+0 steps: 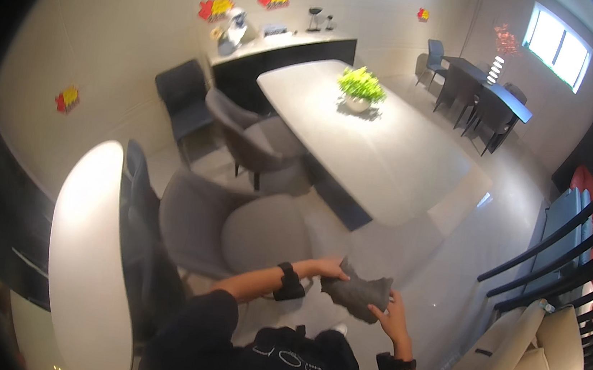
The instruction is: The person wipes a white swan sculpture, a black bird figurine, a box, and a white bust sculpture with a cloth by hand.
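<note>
A dark grey cloth (356, 291) is stretched between my two hands above the floor. My left hand (332, 268) grips its upper left corner. On the other side, my right hand (390, 313) pinches the cloth's right edge between thumb and fingers. Black bands are strapped around both wrists. Just left of the cloth is a grey upholstered chair (269, 236); beyond it stands a long pale table (387, 146) bearing a green plant in a white pot (358, 102).
More chairs (250, 131) stand along the table's left side. A narrow white tabletop (92, 250) is at my left. A beige sofa (494, 363) and black curved rails (556, 239) are at the right. A sideboard (284, 48) lines the wall.
</note>
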